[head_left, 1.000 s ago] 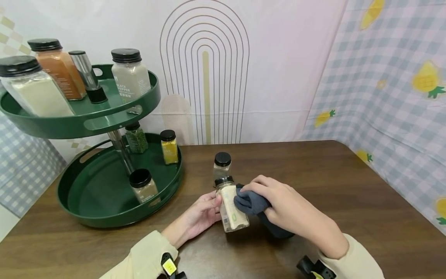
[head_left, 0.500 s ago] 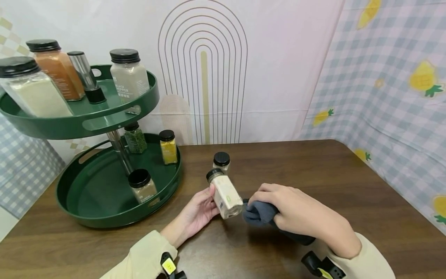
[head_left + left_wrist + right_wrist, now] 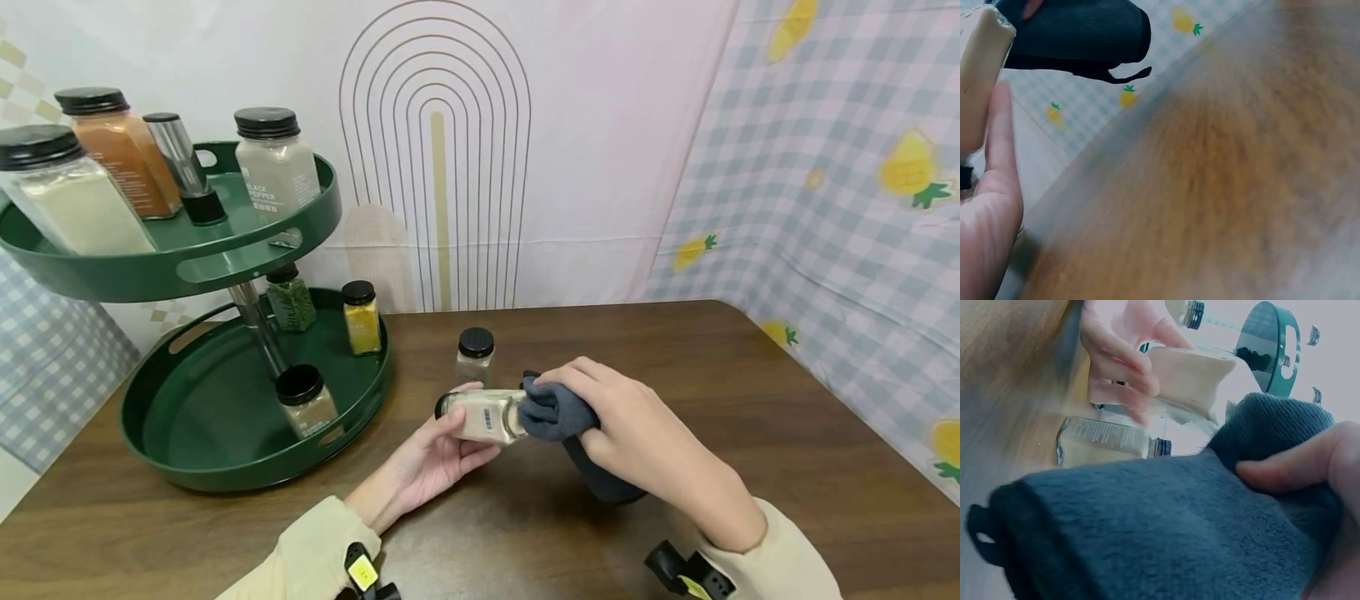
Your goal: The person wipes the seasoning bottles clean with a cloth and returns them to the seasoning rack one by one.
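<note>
My left hand (image 3: 431, 462) grips a clear spice jar (image 3: 480, 417) of pale powder, tipped on its side with its black lid to the left. Thumb and fingers wrap the jar near its lid end. In my right hand (image 3: 630, 425) is a bunched dark grey-blue cloth (image 3: 555, 410), which covers the jar's base end. Part of the cloth (image 3: 1147, 519) hangs down below the hand and fills much of the right wrist view. Just behind the held jar, a second black-lidded jar (image 3: 476, 354) stands upright on the wooden table.
A two-tier green tray stand (image 3: 225, 479) occupies the left. Its top tier bears several large jars, including a black pepper jar (image 3: 277, 171), and a metal grinder-like cylinder (image 3: 183, 162). Small jars, one yellow (image 3: 363, 321), stand on the lower tier. Patterned curtains hang behind the table (image 3: 637, 333).
The left hand has turned the jar from near upright to lying sideways, base to the right. The right hand drew the cloth off, then brought it back against the base.
</note>
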Available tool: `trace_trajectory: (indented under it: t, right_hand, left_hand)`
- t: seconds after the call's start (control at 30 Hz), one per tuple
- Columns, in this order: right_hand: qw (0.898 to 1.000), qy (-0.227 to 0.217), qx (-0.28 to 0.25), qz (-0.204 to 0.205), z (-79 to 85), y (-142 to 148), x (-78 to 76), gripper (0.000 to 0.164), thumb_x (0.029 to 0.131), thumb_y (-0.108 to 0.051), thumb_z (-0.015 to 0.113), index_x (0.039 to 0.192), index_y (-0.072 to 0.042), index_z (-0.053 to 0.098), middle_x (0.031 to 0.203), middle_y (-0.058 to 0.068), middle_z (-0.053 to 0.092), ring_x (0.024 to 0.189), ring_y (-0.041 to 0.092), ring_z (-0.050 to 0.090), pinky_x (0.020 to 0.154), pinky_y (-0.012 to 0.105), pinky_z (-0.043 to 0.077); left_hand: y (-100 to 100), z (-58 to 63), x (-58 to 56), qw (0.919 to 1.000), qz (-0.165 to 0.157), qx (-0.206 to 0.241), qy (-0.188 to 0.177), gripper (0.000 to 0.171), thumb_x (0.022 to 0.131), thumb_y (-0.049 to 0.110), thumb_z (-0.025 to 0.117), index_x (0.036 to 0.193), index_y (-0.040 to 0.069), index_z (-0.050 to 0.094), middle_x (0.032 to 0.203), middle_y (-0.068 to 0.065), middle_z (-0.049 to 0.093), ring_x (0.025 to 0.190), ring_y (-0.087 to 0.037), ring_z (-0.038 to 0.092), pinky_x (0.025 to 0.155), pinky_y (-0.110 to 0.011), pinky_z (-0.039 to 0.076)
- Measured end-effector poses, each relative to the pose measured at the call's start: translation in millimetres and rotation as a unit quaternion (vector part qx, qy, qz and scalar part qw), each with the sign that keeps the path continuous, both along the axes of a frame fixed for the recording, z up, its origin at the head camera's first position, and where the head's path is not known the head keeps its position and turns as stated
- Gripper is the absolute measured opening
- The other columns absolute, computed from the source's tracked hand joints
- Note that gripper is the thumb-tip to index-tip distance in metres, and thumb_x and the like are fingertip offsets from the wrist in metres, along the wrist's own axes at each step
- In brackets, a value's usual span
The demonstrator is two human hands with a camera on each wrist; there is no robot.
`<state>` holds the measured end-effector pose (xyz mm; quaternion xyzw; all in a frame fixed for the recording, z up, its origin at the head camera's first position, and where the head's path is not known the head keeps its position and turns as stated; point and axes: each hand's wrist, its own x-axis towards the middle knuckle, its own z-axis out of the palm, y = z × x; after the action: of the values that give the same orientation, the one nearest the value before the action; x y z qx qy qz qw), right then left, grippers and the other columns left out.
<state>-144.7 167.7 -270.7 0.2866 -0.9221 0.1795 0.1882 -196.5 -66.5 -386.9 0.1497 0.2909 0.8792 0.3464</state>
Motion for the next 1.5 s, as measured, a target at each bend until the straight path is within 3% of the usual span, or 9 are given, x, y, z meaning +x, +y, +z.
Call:
trace_trajectory:
  t: [0.2, 0.3, 0.47, 0.63, 0.83, 1.0, 1.27, 1.37, 1.5]
  right_hand:
    - [0.999, 0.017, -0.018, -0.024, -1.5, -1, -2.2, 0.047, 0.073, 0.007, 0.060, 0.111, -0.020, 0.062, 0.106, -0.007, 0.062, 0.092, 0.012, 0.062, 0.075, 0.035, 0.050]
    - [0.999, 0.028, -0.035, -0.031, -1.4, -1, -3.0, 0.046, 0.073, 0.006, 0.061, 0.112, -0.020, 0.062, 0.106, -0.006, 0.062, 0.092, 0.012, 0.062, 0.075, 0.035, 0.050]
    - [0.994, 0.056, -0.090, -0.037, -2.5, -2, -4.9, 0.045, 0.074, 0.004, 0.066, 0.113, -0.018, 0.062, 0.105, -0.002, 0.062, 0.093, 0.014, 0.062, 0.079, 0.036, 0.050]
    - [0.997, 0.034, -0.059, -0.020, -9.3, -8, -5.7, 0.049, 0.075, 0.000, 0.071, 0.119, -0.016, 0.060, 0.103, 0.002, 0.059, 0.091, 0.018, 0.062, 0.077, 0.038, 0.051]
    - [0.999, -0.008, -0.032, 0.009, -19.6, -14, -6.1, 0.075, 0.069, 0.008, 0.069, 0.136, -0.014, 0.043, 0.111, 0.013, 0.046, 0.096, 0.023, 0.052, 0.078, 0.037, 0.049]
    - [0.999, -0.030, -0.040, 0.017, -27.2, -21, -7.5, 0.082, 0.073, 0.006, 0.069, 0.142, -0.012, 0.029, 0.132, 0.018, 0.038, 0.098, 0.028, 0.059, 0.078, 0.037, 0.052]
    - [0.999, 0.007, -0.035, -0.005, -31.5, -26, -9.0, 0.079, 0.066, 0.016, 0.065, 0.135, -0.016, 0.043, 0.125, 0.007, 0.051, 0.107, 0.025, 0.058, 0.085, 0.040, 0.050]
    - [0.999, 0.028, -0.029, -0.006, -33.5, -28, -9.8, 0.075, 0.067, 0.015, 0.064, 0.133, -0.014, 0.043, 0.123, 0.005, 0.054, 0.108, 0.023, 0.057, 0.087, 0.039, 0.049]
    - [0.999, 0.049, -0.015, -0.015, -33.7, -27, -9.6, 0.072, 0.066, 0.015, 0.064, 0.129, -0.015, 0.048, 0.120, 0.003, 0.057, 0.105, 0.022, 0.058, 0.083, 0.039, 0.051]
  left_hand:
    - [3, -0.9, 1.3, 0.9892, -0.004, -0.109, 0.098, 0.025, 0.083, 0.010, 0.061, 0.103, 0.022, 0.050, 0.105, 0.000, 0.056, 0.093, -0.016, 0.057, 0.081, -0.032, 0.047]
    - [5, 0.0, 2.1, 0.9817, -0.001, -0.148, 0.119, 0.025, 0.079, 0.004, 0.057, 0.098, 0.018, 0.049, 0.100, 0.000, 0.056, 0.090, -0.014, 0.057, 0.079, -0.030, 0.047]
    - [7, 3.2, 0.7, 0.9837, -0.005, -0.147, 0.104, 0.038, 0.081, 0.004, 0.056, 0.117, 0.014, 0.048, 0.110, -0.003, 0.054, 0.097, -0.017, 0.056, 0.086, -0.033, 0.049]
    - [6, 6.3, -0.6, 0.9858, -0.014, -0.148, 0.079, 0.058, 0.085, 0.008, 0.057, 0.138, 0.005, 0.036, 0.120, -0.006, 0.052, 0.102, -0.018, 0.055, 0.094, -0.037, 0.047]
    - [4, 5.7, -1.2, 0.9908, 0.009, -0.127, 0.047, 0.041, 0.089, 0.011, 0.050, 0.129, 0.009, 0.044, 0.116, -0.008, 0.056, 0.100, -0.023, 0.061, 0.094, -0.037, 0.047]
    - [3, 3.6, -1.8, 0.9910, 0.017, -0.118, 0.060, 0.034, 0.091, 0.017, 0.050, 0.126, 0.014, 0.047, 0.113, -0.005, 0.060, 0.100, -0.023, 0.062, 0.091, -0.036, 0.048]
    - [1, 0.5, 0.8, 0.9775, -0.038, -0.172, 0.117, 0.056, 0.085, 0.012, 0.058, 0.137, 0.003, 0.038, 0.113, -0.003, 0.064, 0.107, -0.017, 0.060, 0.090, -0.029, 0.045]
    - [2, -0.3, 2.1, 0.9747, -0.032, -0.186, 0.119, 0.059, 0.082, 0.009, 0.059, 0.137, 0.001, 0.038, 0.112, -0.001, 0.064, 0.106, -0.014, 0.060, 0.092, -0.028, 0.044]
    - [5, -0.9, 3.5, 0.9750, -0.009, -0.186, 0.122, 0.047, 0.081, 0.006, 0.056, 0.127, 0.013, 0.047, 0.113, 0.003, 0.060, 0.102, -0.011, 0.057, 0.089, -0.027, 0.043]
